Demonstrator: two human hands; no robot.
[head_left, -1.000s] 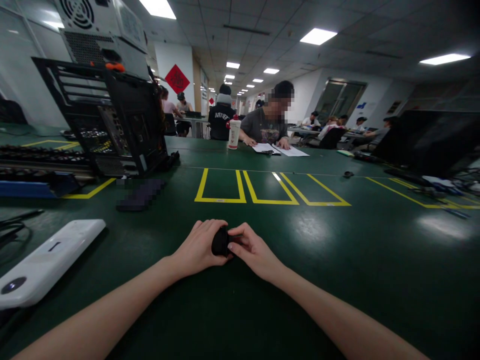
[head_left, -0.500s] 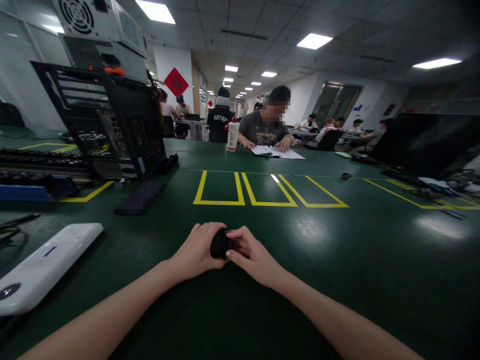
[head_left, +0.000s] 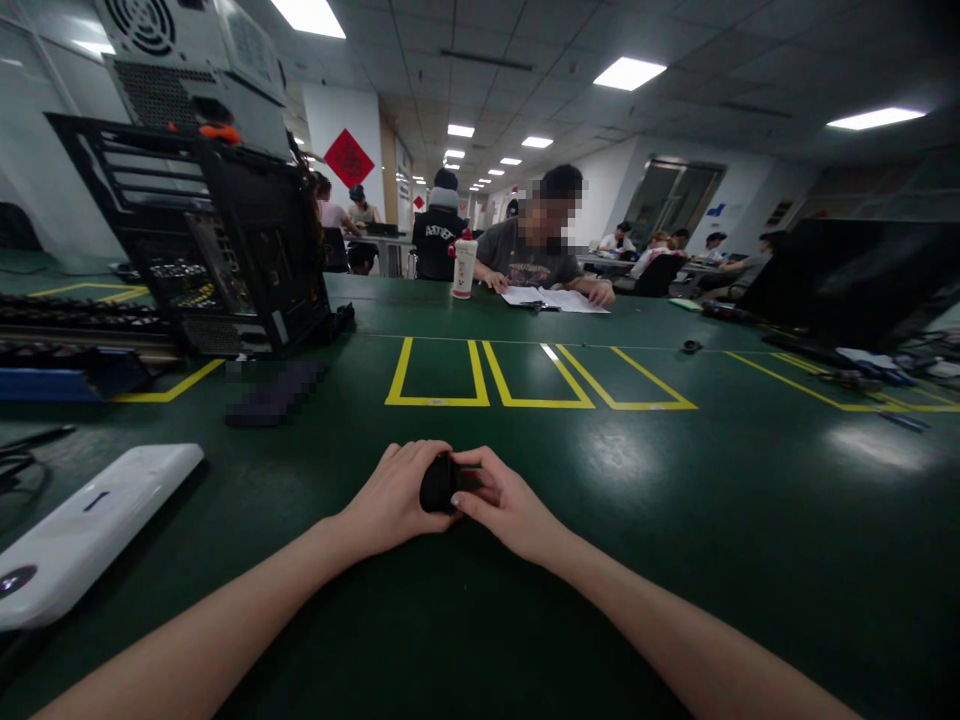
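Head view: both hands meet low at the center, over the near part of the green table. Left hand: curved in a wide C, fingers over the top and thumb beneath, around a small black object; the dark side of the object shows between fingers and thumb. Right hand: index finger and thumb extended to the object's right side, partly open, tips at its edge; remaining fingers curled behind, their contact not clear. Whether the object touches the table cannot be told. Forearms enter from the lower left and lower right corners and converge, wrists nearly straight, backs of the hands turned outward. Beyond the hands, well apart, lie three yellow tape outlines, their interiors bare. Left side: white device near the table's edge of view, lying flat at a slant; dark purple item, pixelated, farther back; black computer frame standing behind it, with a blue-edged part to its left. Open table surface extends to the right of the right hand, and between the forearms. Far side: white cup upright beside papers; a seated person in a gray shirt has hands on or at them.
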